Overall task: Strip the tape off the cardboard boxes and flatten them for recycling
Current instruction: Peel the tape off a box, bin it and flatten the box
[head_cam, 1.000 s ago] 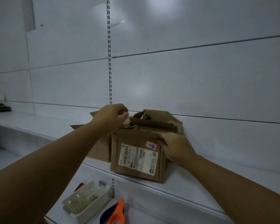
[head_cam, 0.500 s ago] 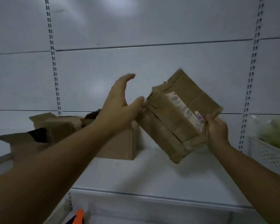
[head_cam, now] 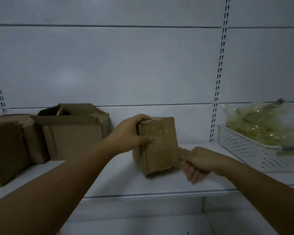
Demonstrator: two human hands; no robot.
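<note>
**Non-Task Items: Shelf Unit**

A white shelf (head_cam: 109, 180) spans the lower frame. At right centre, a white perforated basket (head_cam: 244, 150) sits on it, holding crumpled clear plastic (head_cam: 261, 126) with pale green contents. A slotted upright (head_cam: 219, 73) runs vertically on the grey-white back panel (head_cam: 126, 65).

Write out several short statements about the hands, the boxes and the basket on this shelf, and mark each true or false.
1. The left hand grips the small box at its upper left edge. True.
2. The small box is flattened. False: it has its full box shape.
3. The white basket stands right of the small box. True.
4. The white basket is empty. False: it holds crumpled clear plastic.
5. The right hand is on top of the small box. False: it is at the box's lower right edge.
6. An open box stands left of the small box. True.
</note>
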